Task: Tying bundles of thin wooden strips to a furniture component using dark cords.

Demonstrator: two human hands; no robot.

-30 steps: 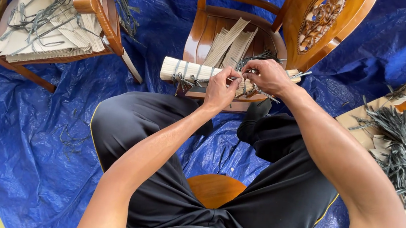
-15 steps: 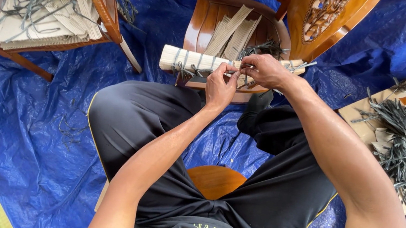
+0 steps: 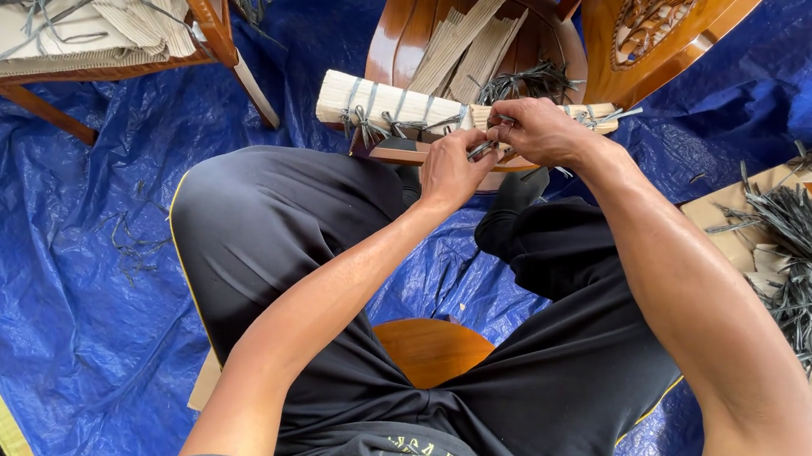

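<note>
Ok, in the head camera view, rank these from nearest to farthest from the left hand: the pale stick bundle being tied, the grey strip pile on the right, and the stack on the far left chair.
1. Pale stick bundle: just above the left hand, touching its fingertips.
2. Grey strip pile: far right, on a board.
3. Stack on the left chair: top left corner, slightly farther.

Bright, even daylight; soft shadows only. Glare on the blue tarp [image 3: 75,223] creases and glossy chair [image 3: 408,17] wood. Wide-angle bend at edges; corners slightly soft, centre sharp.

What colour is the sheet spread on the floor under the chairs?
Blue, with a yellowish edge at lower left; the tarp shows in the head view.
</note>
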